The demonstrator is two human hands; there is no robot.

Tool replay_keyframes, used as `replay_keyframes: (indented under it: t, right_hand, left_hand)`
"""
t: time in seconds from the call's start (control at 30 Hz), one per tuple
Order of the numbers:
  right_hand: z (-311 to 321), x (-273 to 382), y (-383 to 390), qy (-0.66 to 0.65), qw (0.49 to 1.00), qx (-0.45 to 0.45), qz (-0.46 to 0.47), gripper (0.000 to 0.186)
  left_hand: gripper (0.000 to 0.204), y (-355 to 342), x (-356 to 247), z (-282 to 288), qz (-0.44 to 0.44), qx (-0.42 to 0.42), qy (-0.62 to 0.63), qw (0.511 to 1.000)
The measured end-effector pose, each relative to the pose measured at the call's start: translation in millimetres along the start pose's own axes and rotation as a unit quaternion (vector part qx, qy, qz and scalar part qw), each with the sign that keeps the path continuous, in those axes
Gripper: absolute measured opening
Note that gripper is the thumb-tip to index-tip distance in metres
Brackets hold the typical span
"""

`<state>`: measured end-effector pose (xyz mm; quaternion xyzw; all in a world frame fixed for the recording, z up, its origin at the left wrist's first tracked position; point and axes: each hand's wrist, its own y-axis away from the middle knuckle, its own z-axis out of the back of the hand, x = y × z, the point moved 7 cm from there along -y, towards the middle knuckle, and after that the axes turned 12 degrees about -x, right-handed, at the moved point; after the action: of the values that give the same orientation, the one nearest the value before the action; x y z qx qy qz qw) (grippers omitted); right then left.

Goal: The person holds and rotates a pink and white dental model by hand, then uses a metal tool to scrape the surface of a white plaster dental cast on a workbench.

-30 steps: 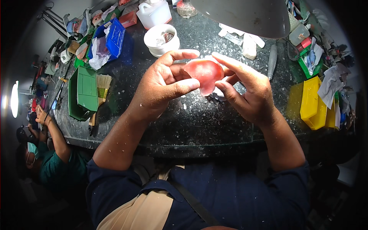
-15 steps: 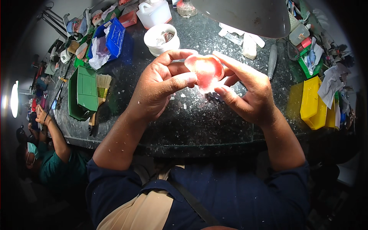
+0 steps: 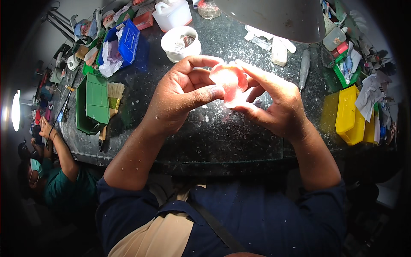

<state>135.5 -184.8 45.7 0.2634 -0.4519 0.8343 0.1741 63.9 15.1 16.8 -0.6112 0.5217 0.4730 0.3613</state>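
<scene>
Beneath the lamp's bright light I hold up a pink, glossy, curved denture base (image 3: 229, 81), above the dark bench. My left hand (image 3: 177, 96) pinches its left edge between thumb and fingers. On the opposite side, the thumb of my right hand (image 3: 278, 98) presses at the lower end while the index finger touches the upper rim. Glare washes out some of its surface, and the fingers behind it are partly hidden. Pale dust clings to both hands and forearms.
A lamp shade (image 3: 278, 17) overhangs the far side. Around my hands stand a white pot (image 3: 180, 55), a green bin (image 3: 96, 100), a brush (image 3: 114, 94), a blue bin (image 3: 129, 43), a grey handpiece (image 3: 304, 68) and a yellow bin (image 3: 349, 115). Another person (image 3: 68, 184) sits at left.
The denture base has turned between my fingers and appears narrower. My right thumb has slid leftward along its lower end; the left hand has shifted slightly.
</scene>
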Motion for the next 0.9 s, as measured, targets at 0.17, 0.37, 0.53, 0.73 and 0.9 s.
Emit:
replay_keyframes:
  t: [0.17,0.37,0.53,0.73,0.9]
  right_hand:
    - [-0.7,1.2,-0.5,0.001,1.000,0.007,-0.009,0.082]
    - [0.7,2.2,-1.5,-0.015,1.000,-0.001,-0.010,0.082]
    - [2.9,5.5,-3.0,-0.011,1.000,-0.022,0.012,0.084]
    - [3.5,7.7,-3.8,-0.002,1.000,-0.017,0.004,0.088]
    - [4.5,8.1,-2.8,-0.016,1.000,0.008,-0.018,0.088]
  left_hand:
    - [0.063,1.6,-2.2,-1.4,-0.003,0.003,0.000,1.000]
    - [0.060,-0.4,-0.7,-1.9,-0.006,0.013,0.010,1.000]
    - [0.056,-0.5,-1.7,-2.6,-0.017,0.018,0.017,1.000]
    - [0.063,0.6,-2.2,-4.3,-0.016,0.020,0.001,1.000]
    - [0.067,3.1,-3.2,-9.8,0.000,0.031,-0.020,0.999]
